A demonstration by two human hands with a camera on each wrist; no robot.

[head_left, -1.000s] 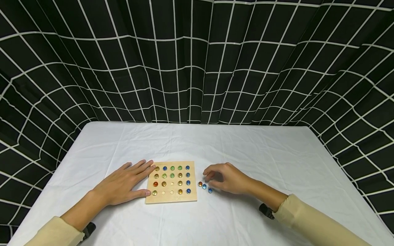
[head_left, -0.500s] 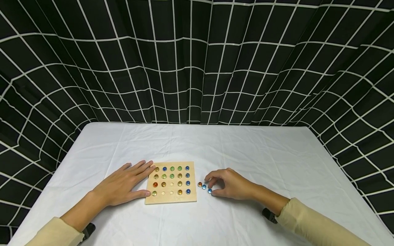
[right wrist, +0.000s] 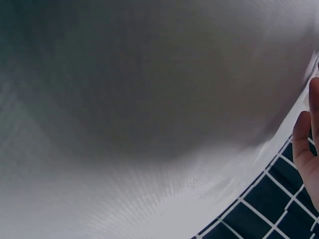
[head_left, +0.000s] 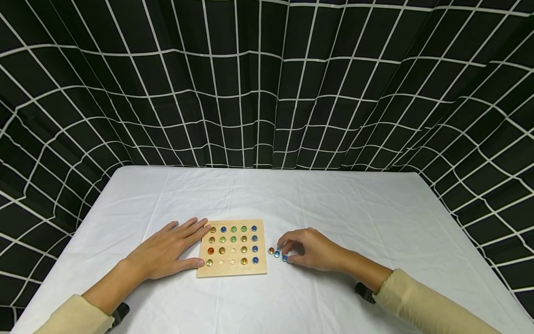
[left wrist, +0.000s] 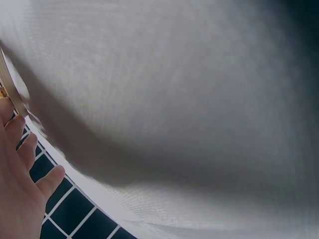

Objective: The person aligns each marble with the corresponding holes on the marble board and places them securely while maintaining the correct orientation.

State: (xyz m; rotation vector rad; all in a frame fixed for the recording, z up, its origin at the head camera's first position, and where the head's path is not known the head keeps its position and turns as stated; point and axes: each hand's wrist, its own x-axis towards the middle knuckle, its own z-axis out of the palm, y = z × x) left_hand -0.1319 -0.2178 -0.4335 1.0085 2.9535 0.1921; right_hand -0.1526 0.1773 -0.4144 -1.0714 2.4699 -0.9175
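Note:
A square wooden board [head_left: 232,270] lies on the white tablecloth [head_left: 292,204]; most of its holes hold coloured marbles and three holes near its front are bare. My left hand [head_left: 167,250] lies flat against the board's left edge, fingers straight and thumb at its front corner. Right of the board lie an orange marble [head_left: 271,250], a blue one [head_left: 277,253] and another blue marble [head_left: 284,258]. My right hand [head_left: 308,251] curls over the last, thumb and fingertips pinching it on the cloth. The wrist views show only cloth and bits of the left hand [left wrist: 17,194] and right hand [right wrist: 306,144].
A black curtain with a white grid [head_left: 267,93] hangs behind and around the table. The cloth spreads bare beyond the board to the far edge [head_left: 267,168] and to the right side.
My right hand came down and toward me from above the loose marbles, and its fingers closed on the nearest blue one. The left hand and the board have stayed put.

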